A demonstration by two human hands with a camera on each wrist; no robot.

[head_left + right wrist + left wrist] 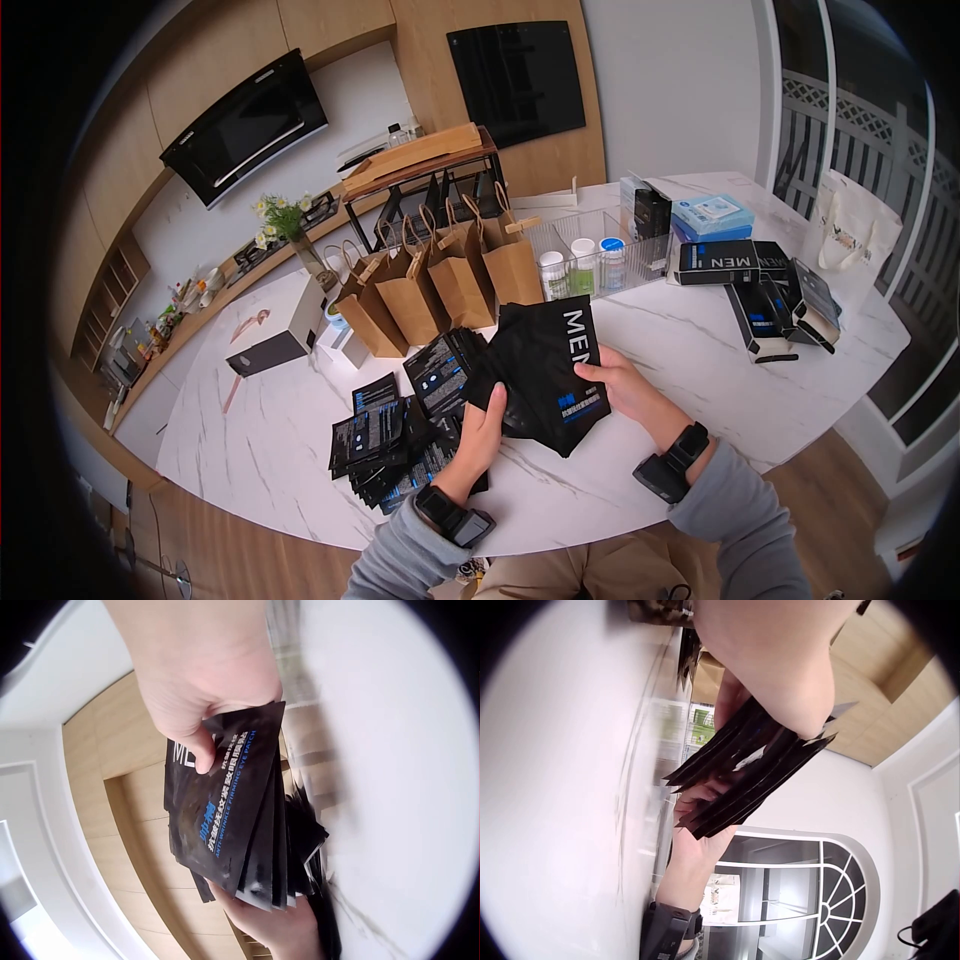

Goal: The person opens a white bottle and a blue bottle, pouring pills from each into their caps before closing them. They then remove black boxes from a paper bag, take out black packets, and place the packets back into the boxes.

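Held packets (545, 380): fanned stack above the near middle of the tabletop (690, 335), printed face up.
Left hand (483, 430): curled on the stack's left side, thumb on top.
Right hand (635, 390): pinches the right edge, thumb over the print; the two-sided grip probably limits slipping.
Packet pile (380, 440): left of the stack, overlapping, apparently for easy reach.
Paper bags (455, 275): upright row beyond the pile, handles up, likely for top access.
Black boxes (715, 262): far right, some flaps open, presumably grouped to avoid mixing.

Left grip (481, 437), right grip (636, 393), both curled
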